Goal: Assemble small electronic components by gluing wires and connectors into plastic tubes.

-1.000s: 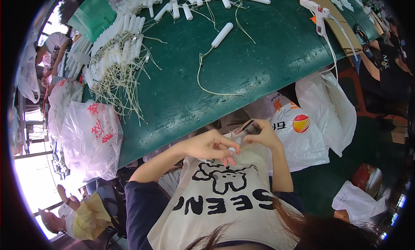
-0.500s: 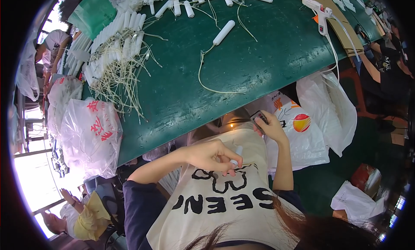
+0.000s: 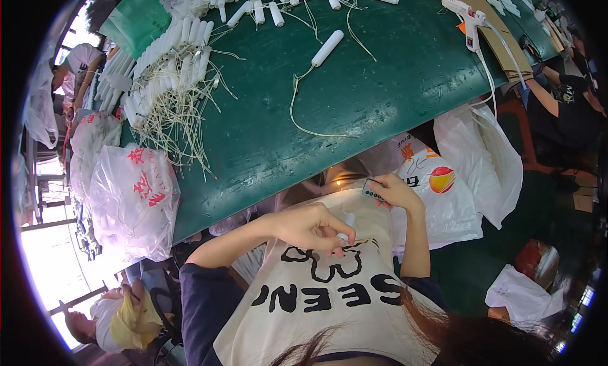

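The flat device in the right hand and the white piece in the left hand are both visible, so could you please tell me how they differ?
The flat device has a row of round marks; the white piece shows none. The right hand leaves much of the flat device showing, while fingers of the left hand partly cover the white piece. Both are hand-held, off the table.

Glare bleaches the left windows (image 3: 45,258), sheen streaks the green tabletop (image 3: 392,94), and fisheye edges curve into black.
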`<act>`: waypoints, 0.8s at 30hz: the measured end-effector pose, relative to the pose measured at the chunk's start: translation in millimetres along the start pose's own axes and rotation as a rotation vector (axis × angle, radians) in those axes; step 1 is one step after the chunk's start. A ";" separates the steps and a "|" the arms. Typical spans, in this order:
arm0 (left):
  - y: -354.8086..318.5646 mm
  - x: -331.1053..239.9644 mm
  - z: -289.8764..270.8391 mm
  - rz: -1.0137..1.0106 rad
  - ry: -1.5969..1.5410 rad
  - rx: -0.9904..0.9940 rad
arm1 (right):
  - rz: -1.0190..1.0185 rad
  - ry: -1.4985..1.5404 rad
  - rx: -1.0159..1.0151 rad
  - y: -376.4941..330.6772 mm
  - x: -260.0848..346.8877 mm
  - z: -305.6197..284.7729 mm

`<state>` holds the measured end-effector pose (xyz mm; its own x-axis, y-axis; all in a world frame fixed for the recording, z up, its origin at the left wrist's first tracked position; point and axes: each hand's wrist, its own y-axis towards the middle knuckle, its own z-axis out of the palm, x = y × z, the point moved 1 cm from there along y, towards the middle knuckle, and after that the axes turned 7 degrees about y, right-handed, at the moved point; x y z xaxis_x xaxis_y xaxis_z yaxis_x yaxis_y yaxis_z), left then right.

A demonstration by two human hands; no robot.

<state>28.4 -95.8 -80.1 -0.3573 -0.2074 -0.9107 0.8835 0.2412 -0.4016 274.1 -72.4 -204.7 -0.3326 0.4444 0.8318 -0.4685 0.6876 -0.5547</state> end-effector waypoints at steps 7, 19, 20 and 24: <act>-0.6 -2.7 -1.8 0.030 -0.001 -0.005 | -0.032 0.012 -0.067 -1.1 8.1 0.9; -0.8 1.4 -2.9 0.031 0.021 -0.012 | -0.043 0.073 0.031 -6.4 14.3 4.7; -0.6 1.2 -2.9 0.025 0.021 -0.008 | -0.043 0.072 0.032 -7.1 16.1 4.8; -0.6 -0.8 -1.9 0.034 -0.002 -0.017 | -0.018 0.050 0.005 -7.1 15.3 3.9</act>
<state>27.6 -93.9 -79.3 -0.3264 -0.2004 -0.9237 0.8898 0.2645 -0.3718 269.1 -72.7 -188.1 -0.2825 0.4600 0.8418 -0.4780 0.6933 -0.5393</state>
